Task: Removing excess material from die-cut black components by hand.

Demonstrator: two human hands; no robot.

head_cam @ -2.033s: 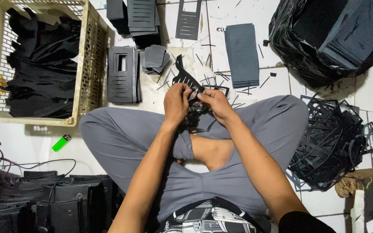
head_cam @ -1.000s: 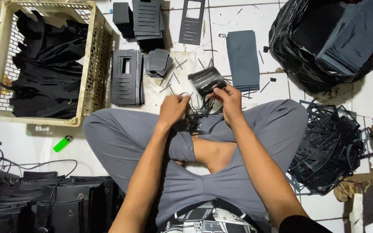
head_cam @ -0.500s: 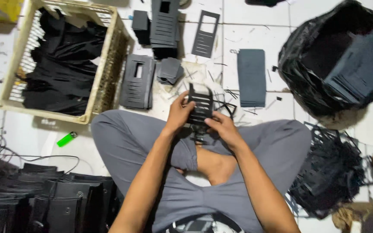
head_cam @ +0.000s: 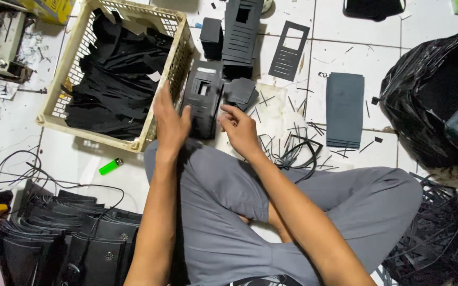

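I sit cross-legged on a white tiled floor. My left hand (head_cam: 169,126) lies flat against the left side of a stack of black slotted plastic panels (head_cam: 203,95), thumb on its top edge. My right hand (head_cam: 241,128) hovers at the stack's lower right with loosely curled fingers and nothing in it. The stack stands on the floor beside a cream plastic basket (head_cam: 182,59) filled with black offcuts. A small black piece (head_cam: 241,90) lies just right of the stack.
Loose black trim strips (head_cam: 295,151) lie by my right knee, with a flat grey stack (head_cam: 344,108) beyond. A black bag (head_cam: 425,100) sits at right above a tangle of offcuts (head_cam: 446,233). A green lighter (head_cam: 111,167), cables and stacked black casings (head_cam: 70,241) are at left.
Both hands carried the black panel from over my lap forward and left, and it now rests on the stack by the basket. My view has swung left and closer.
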